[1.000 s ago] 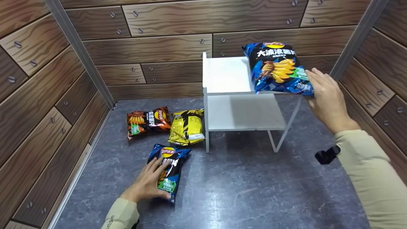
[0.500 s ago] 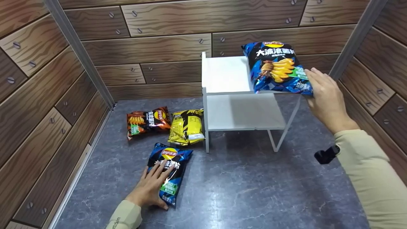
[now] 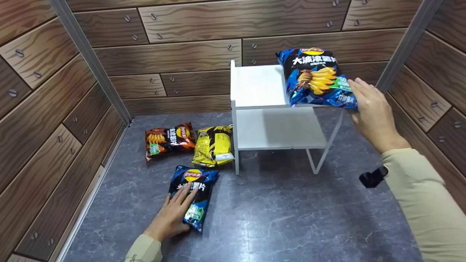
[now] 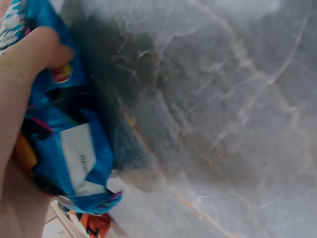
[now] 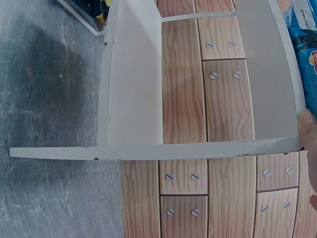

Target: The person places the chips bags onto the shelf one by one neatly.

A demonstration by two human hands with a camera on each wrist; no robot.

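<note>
On the grey floor at front left lies a blue-and-black bag of potato chips [image 3: 193, 194]. My left hand [image 3: 171, 214] rests on it, fingers spread fairly straight over its top. In the left wrist view the thumb [image 4: 47, 47] presses against the bag's blue side [image 4: 81, 144]; the fingertips are hidden there. A second blue bag of chips [image 3: 313, 76] lies on the white rack's top shelf [image 3: 260, 85]. My right hand [image 3: 375, 112] grips its lower right end. In the right wrist view its thumb [image 5: 308, 126] is at the shelf's edge beside the bag.
Left of the rack lie an orange bag of chips [image 3: 170, 141] and a yellow bag [image 3: 214, 146], side by side. The yellow one is close against the rack's left leg [image 3: 236, 138]. A lower shelf [image 3: 280, 129] sits beneath the top one. Wood-patterned walls [image 3: 174, 60] enclose the floor.
The left hand has shifted its hold on the floor bag, its thumb drawing in from the bag's near end. That bag has turned and slid slightly. The right hand and its bag stay put.
</note>
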